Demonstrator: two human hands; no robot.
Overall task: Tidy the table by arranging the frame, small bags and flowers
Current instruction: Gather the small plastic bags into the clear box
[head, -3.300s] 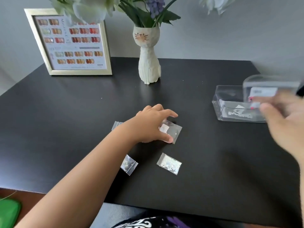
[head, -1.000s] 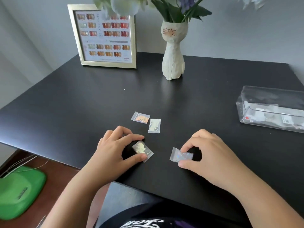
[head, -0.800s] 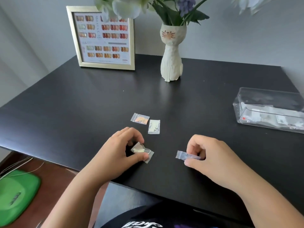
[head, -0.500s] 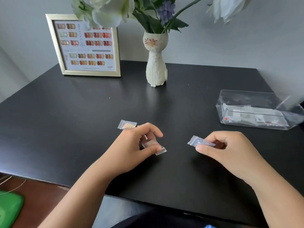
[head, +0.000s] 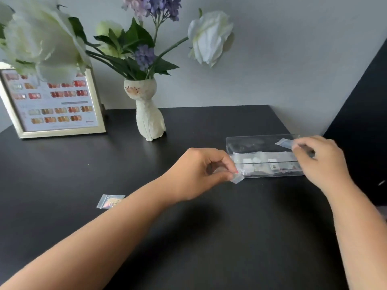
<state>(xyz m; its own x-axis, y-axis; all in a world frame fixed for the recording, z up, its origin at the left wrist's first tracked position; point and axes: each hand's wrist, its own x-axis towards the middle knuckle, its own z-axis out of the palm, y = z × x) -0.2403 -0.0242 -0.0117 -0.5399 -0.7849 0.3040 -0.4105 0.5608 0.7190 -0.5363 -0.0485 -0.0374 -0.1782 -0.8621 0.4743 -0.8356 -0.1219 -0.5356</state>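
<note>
Clear plastic box (head: 247, 143) holds small bags (head: 254, 161); hands pinch two more.

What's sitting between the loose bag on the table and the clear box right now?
In the head view, the left hand and its forearm lie between the loose small bag and the clear box, pinching another bag at the box's near corner. Otherwise bare black table.

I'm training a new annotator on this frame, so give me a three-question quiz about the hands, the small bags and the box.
1. True or false: the left hand pinches a small bag.
2. Where is the right hand with its bag? A) by the frame B) over the clear box C) at the vase
3. How many loose bags show on the table?

Key: 1 true; 2 B; 3 one, the orange-speckled bag.
</note>
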